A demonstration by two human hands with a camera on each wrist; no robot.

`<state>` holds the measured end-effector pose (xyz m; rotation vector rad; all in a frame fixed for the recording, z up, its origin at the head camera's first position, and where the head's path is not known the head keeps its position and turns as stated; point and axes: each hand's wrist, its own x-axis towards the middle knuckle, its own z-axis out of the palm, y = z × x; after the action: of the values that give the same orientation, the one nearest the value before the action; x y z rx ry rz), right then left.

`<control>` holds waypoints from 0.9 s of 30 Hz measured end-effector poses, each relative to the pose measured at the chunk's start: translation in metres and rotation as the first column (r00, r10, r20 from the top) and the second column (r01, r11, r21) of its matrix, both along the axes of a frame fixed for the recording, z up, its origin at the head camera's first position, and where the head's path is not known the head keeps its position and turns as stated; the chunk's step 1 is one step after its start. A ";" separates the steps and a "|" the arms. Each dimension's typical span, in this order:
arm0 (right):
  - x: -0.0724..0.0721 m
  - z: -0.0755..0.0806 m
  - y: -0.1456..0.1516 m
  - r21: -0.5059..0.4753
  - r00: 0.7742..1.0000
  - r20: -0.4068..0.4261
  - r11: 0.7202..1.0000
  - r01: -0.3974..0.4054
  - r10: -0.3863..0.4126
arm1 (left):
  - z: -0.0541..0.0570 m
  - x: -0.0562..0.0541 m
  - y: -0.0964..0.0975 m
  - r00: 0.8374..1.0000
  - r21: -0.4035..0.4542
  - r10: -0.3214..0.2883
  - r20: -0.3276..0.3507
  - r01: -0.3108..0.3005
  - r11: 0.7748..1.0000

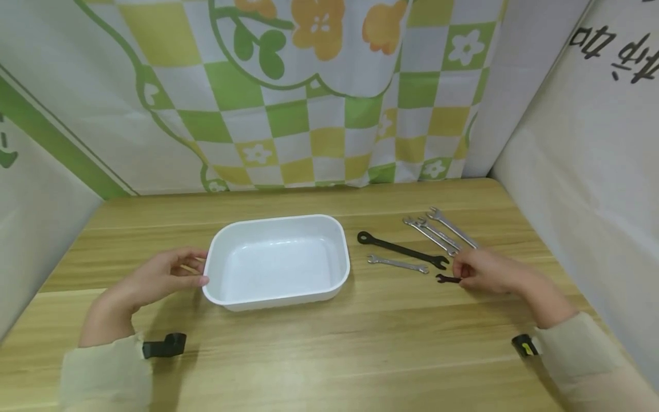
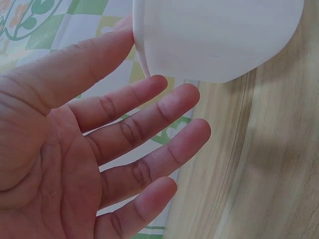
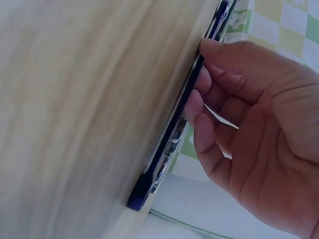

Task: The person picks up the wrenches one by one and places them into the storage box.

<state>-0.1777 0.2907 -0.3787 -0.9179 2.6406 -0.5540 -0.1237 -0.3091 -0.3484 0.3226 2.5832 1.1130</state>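
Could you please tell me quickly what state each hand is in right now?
Left hand: open, touching the white, round-cornered rectangular plastic tray.
Right hand: closed, pinching the small, slim black metal open-ended wrench.

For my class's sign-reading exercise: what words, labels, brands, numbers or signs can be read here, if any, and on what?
No text reads with certainty.
Right wall: dark characters, slanted and cut off by the frame edge; not surely legible.
Left wall: partial marks, cut off; unreadable.
Black wrench and silver wrenches: any stamping is too small or blurred.
Black wrist device: yellow-green mark, too small.
White tray: none seen.
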 end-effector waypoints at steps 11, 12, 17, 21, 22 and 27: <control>-0.002 0.000 -0.001 0.015 1.000 0.025 1.000 -0.005 0.004 | -0.001 -0.001 0.001 1.000 -0.010 -0.014 -0.026 0.014 1.000; -0.002 0.000 -0.001 0.012 1.000 0.026 1.000 -0.007 0.006 | -0.001 -0.001 0.001 1.000 -0.010 -0.014 -0.023 0.014 1.000; -0.003 -0.002 0.002 -0.014 0.999 0.040 1.000 -0.025 0.026 | -0.001 -0.001 0.001 1.000 -0.007 -0.018 -0.021 0.018 1.000; -0.003 -0.002 0.003 -0.037 0.997 0.065 0.999 -0.032 0.035 | -0.001 -0.001 0.001 1.000 -0.007 -0.016 -0.016 0.016 1.000; -0.004 -0.002 0.003 -0.043 0.997 0.072 0.999 -0.034 0.037 | 0.000 -0.001 0.001 1.000 -0.006 -0.016 -0.016 0.016 1.000; -0.005 -0.001 0.004 -0.085 0.994 0.092 0.995 -0.042 0.050 | 0.000 0.001 0.001 1.000 -0.005 -0.010 -0.015 0.010 1.000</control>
<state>-0.1822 0.2944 -0.3797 -0.9495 2.5228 -0.6837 -0.1230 -0.3084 -0.3488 0.3441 2.5943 1.1047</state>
